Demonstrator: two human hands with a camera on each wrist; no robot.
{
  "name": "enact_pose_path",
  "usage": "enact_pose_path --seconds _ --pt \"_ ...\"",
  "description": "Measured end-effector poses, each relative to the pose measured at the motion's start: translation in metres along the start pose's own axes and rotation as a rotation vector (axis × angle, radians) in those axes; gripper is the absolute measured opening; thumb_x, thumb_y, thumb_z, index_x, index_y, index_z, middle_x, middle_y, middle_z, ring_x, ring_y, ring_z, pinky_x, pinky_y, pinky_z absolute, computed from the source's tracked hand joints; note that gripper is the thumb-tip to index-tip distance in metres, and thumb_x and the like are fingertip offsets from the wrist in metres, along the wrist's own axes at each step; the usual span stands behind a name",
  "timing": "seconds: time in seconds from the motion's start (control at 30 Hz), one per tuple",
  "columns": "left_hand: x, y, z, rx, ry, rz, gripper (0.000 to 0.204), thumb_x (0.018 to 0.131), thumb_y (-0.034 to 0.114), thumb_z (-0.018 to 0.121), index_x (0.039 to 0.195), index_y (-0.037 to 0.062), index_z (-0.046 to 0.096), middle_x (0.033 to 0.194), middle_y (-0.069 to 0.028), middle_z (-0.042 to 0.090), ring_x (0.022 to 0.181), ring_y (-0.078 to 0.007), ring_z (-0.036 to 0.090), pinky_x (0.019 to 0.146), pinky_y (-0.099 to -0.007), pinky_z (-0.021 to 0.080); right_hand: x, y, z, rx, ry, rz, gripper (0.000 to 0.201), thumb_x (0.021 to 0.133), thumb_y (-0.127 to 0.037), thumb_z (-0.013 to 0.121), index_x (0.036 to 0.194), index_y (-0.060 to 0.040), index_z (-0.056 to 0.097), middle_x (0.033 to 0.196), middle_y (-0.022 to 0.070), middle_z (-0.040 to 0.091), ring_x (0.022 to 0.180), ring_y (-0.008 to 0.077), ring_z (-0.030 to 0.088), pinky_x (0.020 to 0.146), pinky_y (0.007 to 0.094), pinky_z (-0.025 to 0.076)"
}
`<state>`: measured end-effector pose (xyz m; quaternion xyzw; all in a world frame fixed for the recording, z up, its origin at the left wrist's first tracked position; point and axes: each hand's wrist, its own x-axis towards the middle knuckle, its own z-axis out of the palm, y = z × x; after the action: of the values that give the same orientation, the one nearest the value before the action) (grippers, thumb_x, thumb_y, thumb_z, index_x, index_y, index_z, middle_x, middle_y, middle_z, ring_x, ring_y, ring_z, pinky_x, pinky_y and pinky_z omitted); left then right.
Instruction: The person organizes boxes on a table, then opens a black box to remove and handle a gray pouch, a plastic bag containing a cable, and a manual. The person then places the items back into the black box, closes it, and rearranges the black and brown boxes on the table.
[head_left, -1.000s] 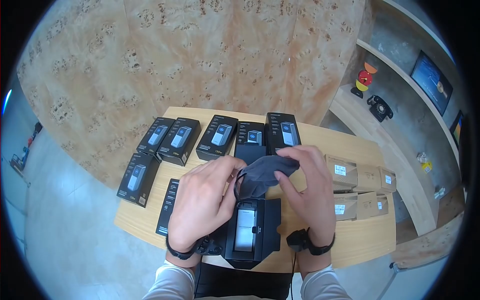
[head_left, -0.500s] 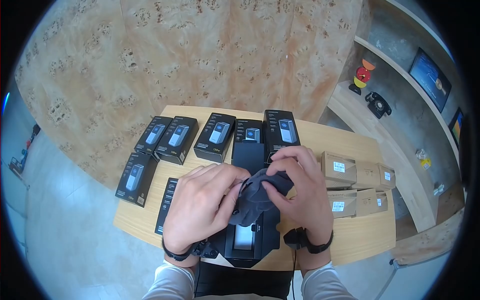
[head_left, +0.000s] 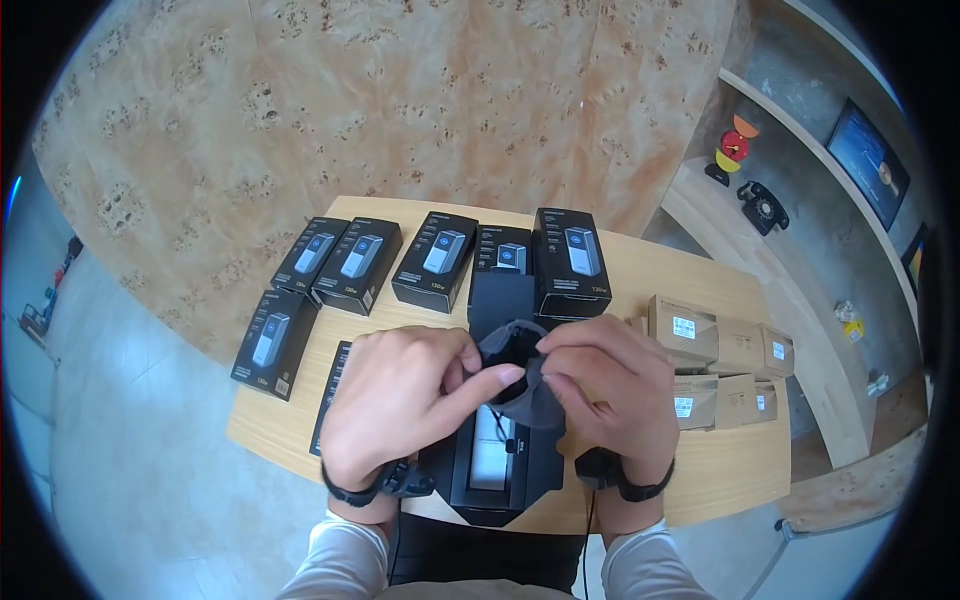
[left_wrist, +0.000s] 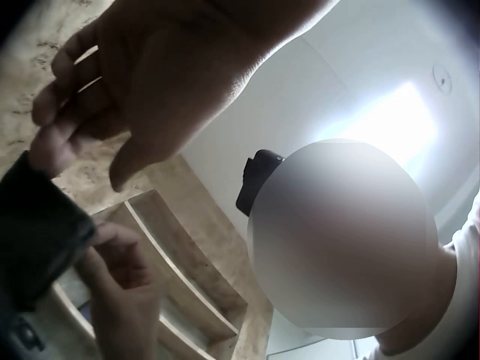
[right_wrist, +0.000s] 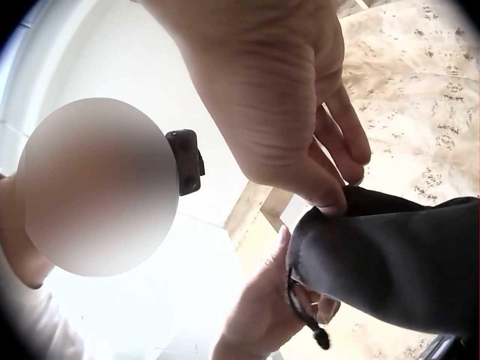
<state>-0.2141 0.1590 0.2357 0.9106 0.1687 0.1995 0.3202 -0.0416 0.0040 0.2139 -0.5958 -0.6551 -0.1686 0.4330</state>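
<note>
A dark grey drawstring pouch (head_left: 530, 405) is held up by both hands, its mouth spread and facing the head camera. My left hand (head_left: 405, 395) holds the left side of the rim, its thumb extended along the mouth. On the opposite side, my right hand (head_left: 620, 385) pinches the rim between thumb and fingers. A cord with a dark toggle (right_wrist: 321, 337) hangs from the pouch in the right wrist view. Below the pouch an opened black box (head_left: 545, 470) stands on the table, a white piece (head_left: 490, 455) inside it, partly covered by the pouch.
Several black printed boxes (head_left: 435, 260) stand along the table's back and left. Small brown cartons (head_left: 685, 330) are grouped at the right. The wooden table (head_left: 720, 480) faces a patterned wall (head_left: 400, 100). Shelves with a black telephone (head_left: 762, 207) curve along the right.
The pouch has turned from a folded, drooping shape to mouth-up, its opening now spread. My left thumb has moved over to the rim, and the right fingers have closed in on the other side.
</note>
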Motion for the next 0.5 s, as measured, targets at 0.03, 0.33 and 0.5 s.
enact_pose_path --seconds 0.03,0.33,0.5 --pt "0.002 -0.003 0.005 0.104 -0.028 -0.042 0.028 0.091 0.029 0.078 0.081 0.0029 0.074 0.071 -0.0138 0.071 0.066 -0.0327 0.071 0.062 -0.0400 0.053 0.000 -0.001 -0.001 0.032 -0.016 -0.004 0.018 0.074 0.000 0.081 0.086 -0.0056 0.070 0.099 0.0052 0.073 0.082 0.0269 0.070 0.069 0.0362 0.058" --pt "-0.001 -0.023 0.004 0.196 -0.051 -0.020 0.024 0.091 0.028 0.075 0.090 0.0040 0.071 0.066 -0.0152 0.069 0.068 -0.0384 0.071 0.061 -0.0461 0.053 -0.004 -0.004 -0.002 0.152 -0.069 -0.019 0.019 0.071 0.002 0.079 0.082 -0.0076 0.066 0.094 0.0044 0.076 0.077 0.0262 0.070 0.066 0.0352 0.057" --pt "-0.009 -0.018 -0.004 0.166 -0.003 0.032 0.014 0.093 0.020 0.071 0.092 0.0059 0.070 0.070 -0.0161 0.070 0.070 -0.0398 0.069 0.063 -0.0470 0.053 0.000 -0.013 -0.010 0.144 -0.209 0.043 0.023 0.067 0.003 0.075 0.084 -0.0097 0.066 0.084 0.0037 0.071 0.073 0.0257 0.067 0.062 0.0355 0.054"
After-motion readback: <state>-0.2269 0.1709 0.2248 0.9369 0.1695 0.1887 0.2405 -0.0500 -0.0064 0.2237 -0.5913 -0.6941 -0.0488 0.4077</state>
